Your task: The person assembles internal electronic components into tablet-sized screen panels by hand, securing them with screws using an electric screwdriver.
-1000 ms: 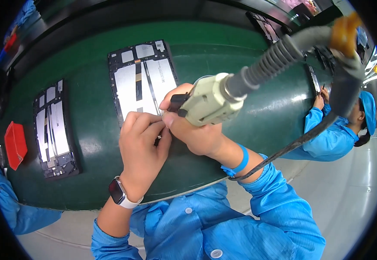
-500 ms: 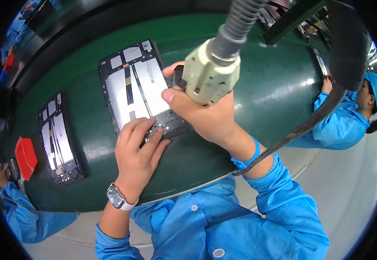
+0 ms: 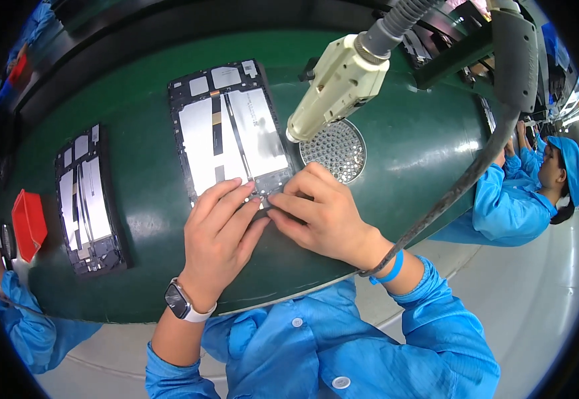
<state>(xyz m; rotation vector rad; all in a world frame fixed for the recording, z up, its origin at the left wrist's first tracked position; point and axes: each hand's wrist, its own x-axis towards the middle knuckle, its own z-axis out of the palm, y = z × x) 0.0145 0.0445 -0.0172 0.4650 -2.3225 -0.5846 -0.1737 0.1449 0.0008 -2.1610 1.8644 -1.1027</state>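
Note:
An open tablet back [image 3: 229, 130] with black frame and silver plates lies on the green belt [image 3: 149, 219] in front of me. My left hand [image 3: 219, 239] rests flat on its near edge, fingers pressing down. My right hand [image 3: 319, 213] presses the same near edge with its fingertips, touching the left. Neither hand holds anything. A cream electric screwdriver [image 3: 332, 86] hangs free above the belt on a grey hose, just right of the tablet.
A round perforated metal disc [image 3: 334, 149] with small screws sits right of the tablet. A second open tablet [image 3: 86, 199] lies at left, beside a red bin [image 3: 28, 223]. Co-workers in blue stand at the right [image 3: 522, 199] and lower left [image 3: 10, 299].
My right hand let go of the screwdriver, which now hangs above the belt. That hand came down to the tablet's near edge beside the left hand.

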